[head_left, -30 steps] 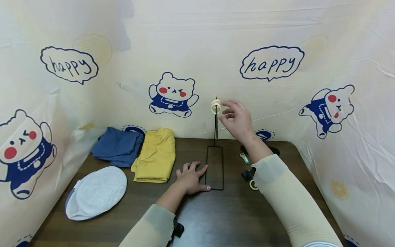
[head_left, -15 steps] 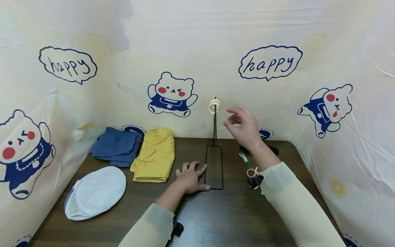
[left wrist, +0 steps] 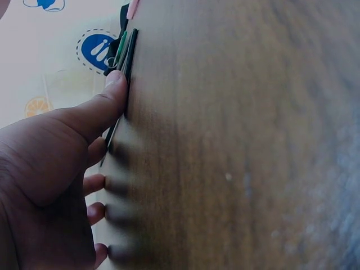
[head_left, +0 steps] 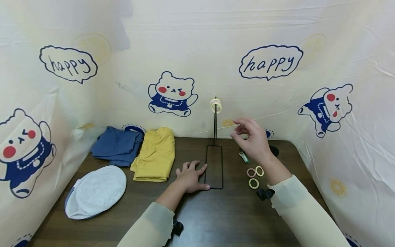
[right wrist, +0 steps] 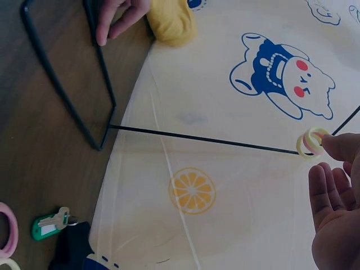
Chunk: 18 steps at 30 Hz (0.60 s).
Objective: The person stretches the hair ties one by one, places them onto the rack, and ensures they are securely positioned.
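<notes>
A black wire stand (head_left: 222,168) has a flat rectangular base on the table and a tall upright. Yellow and pink rings (head_left: 215,100) hang together near its top. My left hand (head_left: 189,179) rests on the table with fingers spread, its thumb (left wrist: 115,84) and forefinger touching the left side of the base. To the right of the upright, my right hand (head_left: 255,139) is raised with loosely bent fingers and holds nothing. The rings (right wrist: 300,145) overlap its thumb in the right wrist view. Below that hand lie a pink ring (head_left: 247,173) and two yellow rings (head_left: 249,184).
A key with a green tag (head_left: 243,157) lies right of the stand, near a black item (head_left: 274,151) partly hidden by the right hand. To the left are folded blue cloth (head_left: 117,144), folded yellow cloth (head_left: 155,154) and a white cap (head_left: 102,188). A printed sheet (head_left: 216,41) encloses the table.
My right hand has drawn away from the hanging rings, moving right and down, and uncovered the rings on the table. My left hand stays on the base.
</notes>
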Each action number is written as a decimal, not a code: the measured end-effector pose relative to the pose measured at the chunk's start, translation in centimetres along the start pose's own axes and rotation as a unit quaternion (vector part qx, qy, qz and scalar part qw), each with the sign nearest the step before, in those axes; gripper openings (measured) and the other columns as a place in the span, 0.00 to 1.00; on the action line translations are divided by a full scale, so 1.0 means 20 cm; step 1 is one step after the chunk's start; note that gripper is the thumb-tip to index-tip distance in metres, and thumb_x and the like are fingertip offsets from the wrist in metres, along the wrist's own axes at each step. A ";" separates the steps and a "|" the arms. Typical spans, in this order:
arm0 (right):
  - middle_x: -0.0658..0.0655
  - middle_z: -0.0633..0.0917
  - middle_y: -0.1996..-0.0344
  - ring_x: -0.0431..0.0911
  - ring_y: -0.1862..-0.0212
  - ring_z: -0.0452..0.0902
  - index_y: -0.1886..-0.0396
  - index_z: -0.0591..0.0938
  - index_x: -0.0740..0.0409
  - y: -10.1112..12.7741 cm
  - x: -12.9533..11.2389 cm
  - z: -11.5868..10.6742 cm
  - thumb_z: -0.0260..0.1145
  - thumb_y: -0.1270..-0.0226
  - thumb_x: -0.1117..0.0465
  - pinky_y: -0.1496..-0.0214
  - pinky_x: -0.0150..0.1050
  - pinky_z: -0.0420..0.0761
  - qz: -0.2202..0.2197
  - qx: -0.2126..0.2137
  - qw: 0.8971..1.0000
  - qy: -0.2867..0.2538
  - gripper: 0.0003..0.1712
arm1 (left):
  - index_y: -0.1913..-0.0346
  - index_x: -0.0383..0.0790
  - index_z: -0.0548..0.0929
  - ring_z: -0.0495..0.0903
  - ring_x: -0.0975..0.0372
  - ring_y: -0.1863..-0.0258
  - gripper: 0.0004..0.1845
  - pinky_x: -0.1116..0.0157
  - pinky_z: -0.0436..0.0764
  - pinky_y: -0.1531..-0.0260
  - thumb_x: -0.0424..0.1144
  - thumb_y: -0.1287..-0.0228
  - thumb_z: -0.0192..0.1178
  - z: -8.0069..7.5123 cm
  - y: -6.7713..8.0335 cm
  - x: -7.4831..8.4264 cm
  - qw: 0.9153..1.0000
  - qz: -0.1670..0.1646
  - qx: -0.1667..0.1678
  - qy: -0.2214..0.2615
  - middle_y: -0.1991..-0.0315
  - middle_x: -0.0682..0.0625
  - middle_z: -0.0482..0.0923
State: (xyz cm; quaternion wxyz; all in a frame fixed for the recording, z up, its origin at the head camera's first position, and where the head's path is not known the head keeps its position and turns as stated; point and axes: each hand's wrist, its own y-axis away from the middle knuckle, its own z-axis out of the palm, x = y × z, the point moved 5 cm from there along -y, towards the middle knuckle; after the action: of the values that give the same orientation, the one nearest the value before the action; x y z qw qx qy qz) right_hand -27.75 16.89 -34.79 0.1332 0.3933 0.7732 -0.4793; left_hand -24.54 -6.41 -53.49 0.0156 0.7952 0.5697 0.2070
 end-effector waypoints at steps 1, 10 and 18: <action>0.57 0.84 0.52 0.49 0.56 0.85 0.43 0.85 0.62 0.02 0.00 -0.01 0.78 0.40 0.71 0.53 0.42 0.86 -0.001 0.000 1.000 0.004 0.24 | 0.18 0.66 0.58 0.49 0.40 0.23 0.51 0.35 0.59 0.41 0.73 0.41 0.64 0.00 0.00 0.00 1.000 0.000 0.000 -0.001 0.17 0.49 0.48; 0.55 0.86 0.57 0.46 0.59 0.85 0.44 0.87 0.58 0.21 0.04 -0.09 0.81 0.44 0.70 0.53 0.29 0.81 0.001 -0.002 0.999 0.050 0.26 | 0.18 0.66 0.57 0.49 0.41 0.23 0.51 0.34 0.58 0.40 0.74 0.42 0.64 0.01 0.00 0.00 1.000 -0.001 -0.004 0.001 0.17 0.50 0.48; 0.54 0.87 0.55 0.48 0.56 0.83 0.46 0.87 0.60 0.39 0.13 -0.13 0.81 0.49 0.76 0.52 0.27 0.80 0.014 -0.016 0.998 0.052 0.28 | 0.18 0.66 0.57 0.49 0.41 0.23 0.51 0.34 0.58 0.39 0.74 0.41 0.64 0.01 0.00 -0.01 1.000 0.000 -0.005 0.001 0.17 0.49 0.47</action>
State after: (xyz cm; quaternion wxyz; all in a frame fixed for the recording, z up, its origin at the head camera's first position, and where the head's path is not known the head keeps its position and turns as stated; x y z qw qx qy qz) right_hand -23.27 22.09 -39.84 0.1055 0.4260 0.7815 -0.4435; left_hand -24.53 -6.56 -53.68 0.0188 0.7949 0.5686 0.2108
